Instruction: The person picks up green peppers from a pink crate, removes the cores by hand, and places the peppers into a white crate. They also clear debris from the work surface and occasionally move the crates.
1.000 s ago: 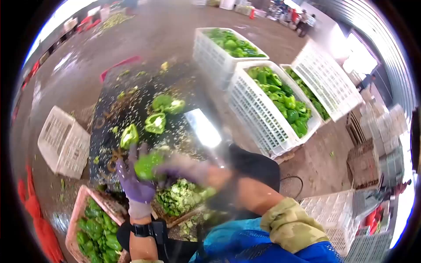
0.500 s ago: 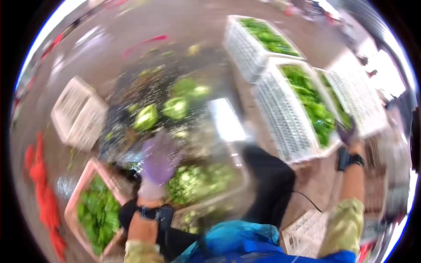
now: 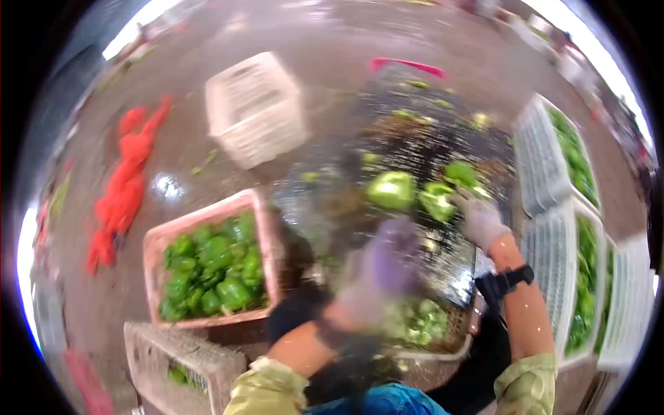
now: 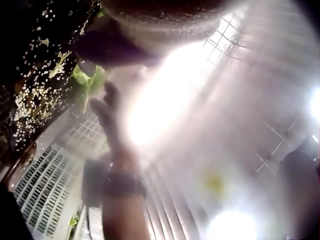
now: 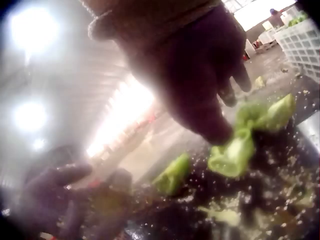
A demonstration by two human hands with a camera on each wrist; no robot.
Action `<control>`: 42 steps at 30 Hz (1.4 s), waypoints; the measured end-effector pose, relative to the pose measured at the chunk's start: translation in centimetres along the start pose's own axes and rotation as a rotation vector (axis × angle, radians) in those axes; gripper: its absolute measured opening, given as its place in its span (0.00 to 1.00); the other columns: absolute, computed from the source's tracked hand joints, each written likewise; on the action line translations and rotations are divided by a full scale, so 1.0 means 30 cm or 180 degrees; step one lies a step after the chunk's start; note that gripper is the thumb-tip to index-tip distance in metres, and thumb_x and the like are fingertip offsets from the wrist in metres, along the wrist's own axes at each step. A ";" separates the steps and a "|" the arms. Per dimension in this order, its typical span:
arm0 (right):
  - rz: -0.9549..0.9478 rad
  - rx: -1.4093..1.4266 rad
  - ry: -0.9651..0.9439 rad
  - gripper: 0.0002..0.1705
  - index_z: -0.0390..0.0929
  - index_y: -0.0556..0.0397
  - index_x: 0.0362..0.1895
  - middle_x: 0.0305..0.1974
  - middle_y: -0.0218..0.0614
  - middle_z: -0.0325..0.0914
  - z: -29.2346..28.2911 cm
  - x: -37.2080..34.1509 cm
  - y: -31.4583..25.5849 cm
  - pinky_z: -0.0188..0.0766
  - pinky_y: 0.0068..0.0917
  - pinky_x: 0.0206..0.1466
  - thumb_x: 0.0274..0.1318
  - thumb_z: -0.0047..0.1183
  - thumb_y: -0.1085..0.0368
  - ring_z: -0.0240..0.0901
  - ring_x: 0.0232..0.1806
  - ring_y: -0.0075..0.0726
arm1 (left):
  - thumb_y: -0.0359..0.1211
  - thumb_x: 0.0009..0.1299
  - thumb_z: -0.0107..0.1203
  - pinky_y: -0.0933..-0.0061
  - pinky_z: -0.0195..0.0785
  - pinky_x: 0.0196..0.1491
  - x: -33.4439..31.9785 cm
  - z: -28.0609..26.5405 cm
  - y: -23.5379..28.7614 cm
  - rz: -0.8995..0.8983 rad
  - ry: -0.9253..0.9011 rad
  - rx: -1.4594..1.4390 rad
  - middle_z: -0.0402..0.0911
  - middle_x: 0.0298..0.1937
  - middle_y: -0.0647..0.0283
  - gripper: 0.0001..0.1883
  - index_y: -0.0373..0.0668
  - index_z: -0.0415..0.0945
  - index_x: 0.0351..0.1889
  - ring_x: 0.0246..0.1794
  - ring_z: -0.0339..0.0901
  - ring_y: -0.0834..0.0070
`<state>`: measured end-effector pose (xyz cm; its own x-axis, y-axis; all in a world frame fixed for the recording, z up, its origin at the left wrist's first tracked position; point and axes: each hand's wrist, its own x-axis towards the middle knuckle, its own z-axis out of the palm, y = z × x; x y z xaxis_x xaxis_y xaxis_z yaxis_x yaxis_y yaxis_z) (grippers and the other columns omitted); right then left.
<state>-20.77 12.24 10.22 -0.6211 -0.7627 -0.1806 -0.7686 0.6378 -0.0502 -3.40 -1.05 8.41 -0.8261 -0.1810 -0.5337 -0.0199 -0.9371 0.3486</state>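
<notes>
My right hand [image 3: 481, 218], in a pale purple glove, reaches down over the dark board [image 3: 387, 104]. In the right wrist view its fingertips are right at a cut green bell pepper [image 5: 232, 157]. Another pepper piece [image 5: 270, 115] lies behind that one. To the left, another bell pepper half [image 3: 392, 190] rests on the board. My left hand [image 3: 393, 259], gloved and blurred, is over the near part of the board, above a box of pale pepper scraps [image 3: 422, 324]. Its fingers stretch out in the right wrist view, with no pepper visible in them.
A pink crate [image 3: 197, 232] of green peppers stands left of the board. Beyond it are an upturned white crate [image 3: 259, 114] and red cloth [image 3: 124, 183] on the wet floor. White crates [image 3: 553, 277] of peppers line the right side. Seeds litter the board.
My head has turned left, shifting the scene rightward. A green pepper was between both hands earlier. My right hand went out by the right-hand crates and is now back over the board.
</notes>
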 end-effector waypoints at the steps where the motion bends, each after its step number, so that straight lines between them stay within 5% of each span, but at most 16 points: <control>1: -0.0100 -0.0066 0.0127 0.28 0.70 0.47 0.57 0.63 0.42 0.64 0.144 0.082 0.059 0.55 0.40 0.68 0.48 0.42 0.76 0.58 0.66 0.49 | 0.44 0.71 0.46 0.58 0.60 0.60 0.005 -0.026 0.019 0.0087 -0.0141 -0.0176 0.70 0.59 0.57 0.22 0.45 0.67 0.60 0.54 0.69 0.65; 4: -0.0167 -0.0932 -0.0044 0.24 0.71 0.50 0.56 0.58 0.43 0.69 0.389 0.237 0.149 0.55 0.41 0.67 0.53 0.39 0.72 0.56 0.65 0.55 | 0.45 0.71 0.47 0.64 0.60 0.59 0.038 -0.096 0.013 0.0241 -0.0755 -0.0354 0.67 0.64 0.59 0.24 0.48 0.65 0.63 0.58 0.66 0.67; 5: -0.0181 -0.0776 0.0022 0.22 0.73 0.49 0.54 0.57 0.43 0.69 0.298 0.226 0.081 0.56 0.40 0.67 0.55 0.38 0.71 0.56 0.65 0.54 | 0.46 0.70 0.48 0.66 0.59 0.56 0.021 -0.041 0.035 -0.0223 -0.0360 -0.0282 0.69 0.62 0.64 0.24 0.52 0.66 0.63 0.55 0.68 0.70; 7: -0.0284 -0.1098 0.0916 0.18 0.75 0.50 0.49 0.55 0.43 0.71 0.437 0.256 0.187 0.57 0.40 0.65 0.55 0.38 0.72 0.57 0.64 0.55 | 0.49 0.69 0.47 0.72 0.58 0.54 0.088 -0.075 -0.008 -0.0321 -0.0588 -0.0513 0.72 0.56 0.72 0.24 0.58 0.66 0.62 0.49 0.69 0.75; 8: -0.0105 -0.0988 0.0100 0.21 0.73 0.51 0.52 0.53 0.44 0.71 0.247 0.219 0.019 0.57 0.40 0.64 0.50 0.47 0.69 0.58 0.63 0.55 | 0.49 0.69 0.48 0.73 0.58 0.53 0.082 -0.079 0.007 -0.0316 -0.0505 -0.0481 0.73 0.55 0.71 0.24 0.58 0.66 0.62 0.48 0.69 0.76; 9: -0.0287 -0.1289 0.0220 0.30 0.70 0.50 0.55 0.50 0.44 0.72 0.212 0.177 -0.014 0.58 0.39 0.64 0.42 0.55 0.66 0.60 0.62 0.53 | 0.50 0.68 0.48 0.74 0.58 0.53 0.078 -0.070 0.015 -0.0344 -0.0448 -0.0424 0.73 0.54 0.71 0.24 0.59 0.66 0.62 0.46 0.69 0.77; 14: 0.1092 0.1331 0.0190 0.40 0.64 0.53 0.62 0.57 0.51 0.70 0.094 0.026 -0.145 0.65 0.39 0.59 0.44 0.61 0.53 0.69 0.56 0.50 | 0.55 0.69 0.43 0.57 0.43 0.70 0.036 -0.136 -0.037 0.0689 -0.0527 0.0314 0.55 0.72 0.57 0.36 0.48 0.53 0.71 0.71 0.51 0.60; 17: 0.0887 0.2283 -0.0042 0.38 0.62 0.53 0.62 0.58 0.52 0.67 -0.095 -0.177 -0.319 0.67 0.36 0.57 0.49 0.58 0.53 0.69 0.56 0.44 | 0.55 0.67 0.49 0.56 0.55 0.65 -0.066 -0.098 -0.004 -0.0845 -0.0770 0.0368 0.64 0.62 0.56 0.31 0.47 0.63 0.62 0.60 0.64 0.60; 20: 0.0992 0.2754 -0.0668 0.36 0.59 0.54 0.63 0.59 0.53 0.65 -0.173 -0.375 -0.473 0.69 0.33 0.55 0.53 0.56 0.53 0.69 0.55 0.39 | 0.51 0.69 0.48 0.64 0.71 0.46 -0.059 -0.097 -0.079 -0.0911 -0.0922 0.0033 0.76 0.45 0.63 0.21 0.47 0.72 0.50 0.45 0.74 0.69; 21: 0.0427 0.2594 -0.0070 0.36 0.59 0.52 0.62 0.56 0.52 0.68 -0.021 -0.374 -0.439 0.68 0.37 0.55 0.51 0.58 0.56 0.71 0.53 0.41 | 0.48 0.68 0.50 0.64 0.71 0.47 -0.140 -0.027 -0.062 -0.0335 -0.0444 0.0155 0.77 0.44 0.63 0.18 0.48 0.73 0.49 0.46 0.74 0.69; 23: -0.0085 0.3202 -0.0648 0.34 0.63 0.51 0.59 0.52 0.50 0.72 -0.003 -0.387 -0.358 0.67 0.38 0.55 0.48 0.61 0.58 0.71 0.52 0.42 | 0.45 0.67 0.51 0.61 0.73 0.46 -0.073 -0.106 -0.064 -0.0816 -0.0758 0.0410 0.78 0.44 0.63 0.19 0.48 0.72 0.52 0.45 0.76 0.67; 26: -0.0455 0.2637 0.0202 0.21 0.73 0.50 0.46 0.39 0.44 0.78 -0.002 -0.464 -0.356 0.70 0.38 0.48 0.46 0.59 0.60 0.76 0.43 0.48 | 0.44 0.65 0.51 0.60 0.72 0.48 -0.168 -0.065 -0.112 -0.0100 -0.1381 0.1227 0.78 0.48 0.58 0.23 0.45 0.70 0.56 0.47 0.76 0.64; 32: -0.0921 0.3037 0.0408 0.21 0.73 0.48 0.47 0.43 0.41 0.77 0.089 -0.457 -0.386 0.68 0.36 0.51 0.47 0.61 0.60 0.74 0.44 0.42 | 0.43 0.65 0.49 0.62 0.71 0.50 -0.142 -0.128 -0.092 -0.0972 -0.1206 0.0534 0.77 0.49 0.57 0.23 0.43 0.70 0.55 0.49 0.75 0.64; 35: -0.0422 0.2613 0.0215 0.22 0.73 0.46 0.49 0.44 0.44 0.77 0.074 -0.451 -0.429 0.69 0.37 0.52 0.47 0.60 0.63 0.75 0.44 0.48 | 0.44 0.66 0.48 0.63 0.71 0.49 -0.103 -0.177 -0.092 -0.0668 -0.1244 0.0653 0.77 0.48 0.59 0.21 0.44 0.71 0.54 0.48 0.75 0.65; 40: 0.0108 0.1821 0.1516 0.19 0.72 0.48 0.50 0.41 0.47 0.75 0.180 -0.399 -0.517 0.72 0.43 0.44 0.52 0.49 0.63 0.75 0.40 0.52 | 0.45 0.67 0.48 0.62 0.71 0.47 -0.077 -0.199 -0.081 -0.0520 -0.0705 0.0278 0.78 0.44 0.66 0.16 0.51 0.73 0.49 0.44 0.76 0.69; 42: 0.0256 0.1826 0.1151 0.20 0.72 0.48 0.50 0.43 0.47 0.74 0.145 -0.412 -0.518 0.72 0.42 0.44 0.51 0.51 0.62 0.75 0.40 0.52 | 0.45 0.67 0.49 0.62 0.71 0.46 -0.034 -0.247 -0.091 -0.0461 -0.0840 0.0210 0.78 0.41 0.67 0.15 0.53 0.73 0.49 0.41 0.75 0.70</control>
<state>-0.49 12.23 8.95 -0.7617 -0.6350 0.1289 -0.5769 0.5740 -0.5812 1.67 -0.50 2.31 -0.9295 0.0450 -0.3661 -0.1776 -0.9245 0.3373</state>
